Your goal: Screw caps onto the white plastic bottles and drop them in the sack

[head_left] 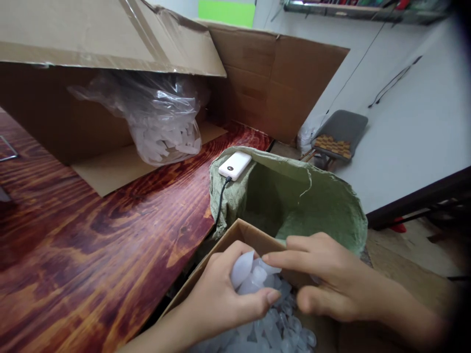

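Observation:
My left hand (pixel 228 289) is curled around several translucent white plastic pieces (pixel 253 279), one of them with a pointed tip. It is held over a cardboard box (pixel 253 228), which contains a heap of similar small pieces (pixel 279 318). From the right, my right hand (pixel 327 277) reaches in with its index fingertip at the edge of a piece in the left hand. Its thumb stands apart from that finger, and nothing shows gripped between them. The exact kind of the pieces cannot be made out.
Behind the box gapes a green woven sack (pixel 316 206), with a white power bank (pixel 235 165) and its black cable on the rim. On the wood-grain table (pixel 110 255), a large open carton (pixel 257 78) holds a clear plastic bag (pixel 165 127) of white pieces. A grey chair (pixel 340 130) stands behind.

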The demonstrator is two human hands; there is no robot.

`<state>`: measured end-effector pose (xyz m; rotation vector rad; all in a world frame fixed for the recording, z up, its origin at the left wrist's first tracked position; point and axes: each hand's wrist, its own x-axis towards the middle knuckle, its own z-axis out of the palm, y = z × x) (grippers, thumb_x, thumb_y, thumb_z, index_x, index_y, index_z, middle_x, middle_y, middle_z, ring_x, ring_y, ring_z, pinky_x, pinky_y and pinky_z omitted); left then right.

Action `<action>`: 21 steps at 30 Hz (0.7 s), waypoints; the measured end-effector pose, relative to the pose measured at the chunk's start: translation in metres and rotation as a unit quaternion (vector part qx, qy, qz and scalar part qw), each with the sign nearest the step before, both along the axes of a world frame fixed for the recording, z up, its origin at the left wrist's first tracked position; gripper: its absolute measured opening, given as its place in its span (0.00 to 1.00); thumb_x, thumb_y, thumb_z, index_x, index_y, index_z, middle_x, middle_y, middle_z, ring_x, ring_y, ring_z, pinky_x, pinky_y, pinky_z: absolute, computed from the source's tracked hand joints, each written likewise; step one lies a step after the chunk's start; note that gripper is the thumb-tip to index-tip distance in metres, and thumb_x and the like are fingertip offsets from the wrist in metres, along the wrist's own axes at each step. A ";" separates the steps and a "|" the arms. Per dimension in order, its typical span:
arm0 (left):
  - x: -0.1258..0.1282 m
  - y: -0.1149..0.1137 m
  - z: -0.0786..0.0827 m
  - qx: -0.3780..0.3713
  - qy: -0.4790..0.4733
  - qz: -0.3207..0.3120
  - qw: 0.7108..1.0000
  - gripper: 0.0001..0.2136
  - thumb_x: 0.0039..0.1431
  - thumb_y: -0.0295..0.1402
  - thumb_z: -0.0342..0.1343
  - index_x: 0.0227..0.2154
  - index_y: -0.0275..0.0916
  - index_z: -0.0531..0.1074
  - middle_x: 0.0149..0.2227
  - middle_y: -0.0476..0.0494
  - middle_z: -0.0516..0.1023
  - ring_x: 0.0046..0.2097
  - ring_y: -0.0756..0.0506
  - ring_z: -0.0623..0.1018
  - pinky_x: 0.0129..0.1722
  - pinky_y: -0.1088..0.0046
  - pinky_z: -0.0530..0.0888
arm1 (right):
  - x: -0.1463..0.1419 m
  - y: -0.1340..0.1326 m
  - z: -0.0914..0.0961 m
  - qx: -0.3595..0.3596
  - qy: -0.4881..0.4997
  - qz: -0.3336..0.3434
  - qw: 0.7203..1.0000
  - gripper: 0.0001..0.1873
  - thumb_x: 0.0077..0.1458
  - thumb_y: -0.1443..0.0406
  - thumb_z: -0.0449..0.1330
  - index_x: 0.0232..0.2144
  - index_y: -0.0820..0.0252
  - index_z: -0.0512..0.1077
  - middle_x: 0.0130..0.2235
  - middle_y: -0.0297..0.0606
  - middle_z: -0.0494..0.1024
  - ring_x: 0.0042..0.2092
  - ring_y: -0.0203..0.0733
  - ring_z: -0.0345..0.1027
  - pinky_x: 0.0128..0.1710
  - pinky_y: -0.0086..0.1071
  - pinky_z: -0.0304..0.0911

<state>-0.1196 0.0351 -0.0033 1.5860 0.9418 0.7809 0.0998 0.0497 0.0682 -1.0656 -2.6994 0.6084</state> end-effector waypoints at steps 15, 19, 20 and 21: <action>0.001 -0.004 -0.002 -0.020 -0.022 -0.003 1.000 0.16 0.50 0.44 0.62 0.35 0.39 0.68 0.29 0.51 0.71 0.30 0.49 0.68 0.30 0.74 0.66 | -0.011 -0.002 0.006 -0.100 0.018 -0.033 0.994 0.12 0.62 0.63 0.56 0.48 0.53 0.70 0.43 0.29 0.78 0.39 0.33 0.71 0.41 0.26 0.59; 0.001 -0.005 -0.003 -0.017 0.014 -0.005 1.000 0.16 0.49 0.44 0.63 0.35 0.39 0.69 0.30 0.51 0.72 0.32 0.48 0.69 0.32 0.73 0.66 | -0.017 -0.002 0.004 -0.081 -0.037 -0.074 0.993 0.13 0.65 0.58 0.52 0.37 0.58 0.73 0.35 0.34 0.78 0.36 0.39 0.71 0.36 0.31 0.58; 0.001 -0.005 -0.003 -0.015 0.017 -0.005 1.000 0.16 0.49 0.44 0.63 0.35 0.39 0.69 0.30 0.51 0.72 0.32 0.48 0.69 0.33 0.73 0.66 | -0.017 -0.001 0.004 -0.080 -0.040 -0.086 0.992 0.15 0.65 0.56 0.52 0.35 0.58 0.73 0.33 0.35 0.77 0.35 0.39 0.70 0.34 0.32 0.58; 0.001 -0.004 -0.002 -0.016 0.014 -0.004 1.000 0.16 0.49 0.44 0.63 0.35 0.39 0.69 0.30 0.51 0.72 0.32 0.48 0.69 0.32 0.73 0.66 | -0.015 -0.001 0.003 -0.085 -0.034 -0.091 0.992 0.15 0.64 0.55 0.54 0.35 0.58 0.74 0.32 0.34 0.77 0.33 0.39 0.70 0.33 0.31 0.58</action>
